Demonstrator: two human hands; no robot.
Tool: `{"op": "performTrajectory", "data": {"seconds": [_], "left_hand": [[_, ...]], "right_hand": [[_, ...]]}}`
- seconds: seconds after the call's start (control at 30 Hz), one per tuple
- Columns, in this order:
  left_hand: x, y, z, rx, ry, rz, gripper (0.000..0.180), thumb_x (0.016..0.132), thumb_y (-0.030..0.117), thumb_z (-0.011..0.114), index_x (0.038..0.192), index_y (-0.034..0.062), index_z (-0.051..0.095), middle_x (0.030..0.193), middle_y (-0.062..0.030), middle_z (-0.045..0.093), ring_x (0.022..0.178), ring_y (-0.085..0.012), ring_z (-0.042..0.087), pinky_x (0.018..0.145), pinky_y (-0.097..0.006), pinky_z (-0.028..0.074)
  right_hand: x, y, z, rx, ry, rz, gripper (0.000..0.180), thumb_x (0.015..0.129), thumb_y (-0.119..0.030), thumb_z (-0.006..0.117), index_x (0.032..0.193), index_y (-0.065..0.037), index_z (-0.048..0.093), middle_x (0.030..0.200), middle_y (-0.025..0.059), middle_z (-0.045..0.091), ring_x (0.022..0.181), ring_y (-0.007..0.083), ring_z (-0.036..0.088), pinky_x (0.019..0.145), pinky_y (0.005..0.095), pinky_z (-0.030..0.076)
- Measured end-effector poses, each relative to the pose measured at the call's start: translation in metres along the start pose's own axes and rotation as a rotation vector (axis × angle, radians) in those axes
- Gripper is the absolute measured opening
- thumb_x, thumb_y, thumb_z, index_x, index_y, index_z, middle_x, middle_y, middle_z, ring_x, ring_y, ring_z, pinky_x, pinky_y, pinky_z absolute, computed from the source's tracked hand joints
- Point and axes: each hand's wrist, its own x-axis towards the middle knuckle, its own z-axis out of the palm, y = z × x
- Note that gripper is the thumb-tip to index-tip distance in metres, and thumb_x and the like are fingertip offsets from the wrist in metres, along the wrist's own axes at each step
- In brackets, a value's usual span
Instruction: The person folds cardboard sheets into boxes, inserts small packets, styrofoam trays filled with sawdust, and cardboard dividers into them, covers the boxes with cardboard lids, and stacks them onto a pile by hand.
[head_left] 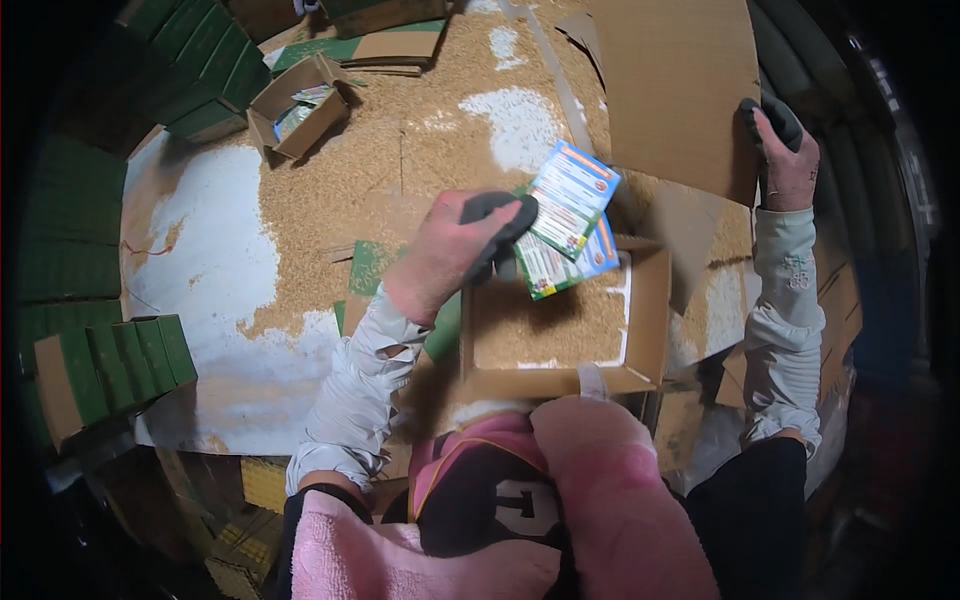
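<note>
left hand (462, 247) fingers hide part of the leaflets (566, 222).

An open carton (560, 325) lies on the table (200, 260), leaflets (565, 225) above it.

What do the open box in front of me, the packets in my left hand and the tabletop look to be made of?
Open box: plain brown cardboard, matt, with folded flaps and raw cut edges. Packets in the left hand: probably glossy printed paper or thin card; they look flat and brightly coloured, with some sheen. Tabletop: seemingly chipboard, with a speckled tan grain under worn white coating. The right hand holds a matt brown cardboard sheet.
</note>
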Motion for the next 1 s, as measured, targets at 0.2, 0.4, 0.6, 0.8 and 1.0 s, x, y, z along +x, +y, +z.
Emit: {"op": "performTrajectory", "data": {"seconds": [0.2,0.4,0.6,0.8,1.0], "left_hand": [[-0.009,-0.048,0.030,1.174,0.286,0.570,0.023,0.078,0.025,0.060,0.093,0.0099,0.066,0.079,-0.0129,0.064,0.062,-0.0211,0.061,0.057,-0.030,0.047],[-0.037,-0.028,-0.050,0.278,0.682,0.135,0.024,0.083,0.020,0.055,0.091,0.0010,0.066,0.058,-0.0020,0.060,0.045,-0.0086,0.054,0.040,-0.023,0.038],[0.021,-0.123,-0.054,0.942,0.722,0.086,0.063,0.082,0.036,0.055,0.131,0.0071,0.029,0.083,-0.0202,0.061,0.072,-0.0225,0.062,0.059,-0.034,0.048],[-0.063,-0.213,-0.046,-0.203,0.181,0.046,0.070,0.082,0.045,0.053,0.129,-0.0005,0.028,0.115,-0.0162,0.049,0.102,-0.0245,0.051,0.082,-0.034,0.046],[-0.046,-0.203,0.030,0.568,0.259,-0.036,0.085,0.070,0.046,0.064,0.128,-0.0037,0.029,0.118,-0.0268,0.046,0.110,-0.0364,0.045,0.092,-0.037,0.037]], "right_hand": [[-0.103,-0.036,-0.021,0.002,0.184,-0.254,0.024,0.078,-0.004,0.056,0.101,0.006,0.059,0.094,0.0104,0.063,0.080,0.0138,0.060,0.072,0.0226,0.046],[-0.190,-0.023,-0.028,-0.507,-0.679,-1.153,0.028,0.070,-0.014,0.058,0.098,-0.008,0.058,0.097,0.0142,0.058,0.087,0.0280,0.057,0.059,0.0338,0.048],[-0.217,0.042,0.070,-0.650,-1.181,-0.739,0.037,0.072,-0.039,0.060,0.098,-0.013,0.053,0.101,0.0062,0.055,0.091,0.0248,0.053,0.071,0.0316,0.048],[-0.222,0.149,0.002,0.461,-0.303,0.455,0.053,0.072,-0.007,0.055,0.122,0.000,0.040,0.102,0.0148,0.054,0.077,0.0246,0.056,0.070,0.0326,0.048],[-0.244,0.194,0.090,-0.148,-0.553,0.432,0.057,0.078,-0.025,0.060,0.124,0.000,0.038,0.124,0.0161,0.043,0.116,0.0276,0.039,0.102,0.0391,0.026]]}}
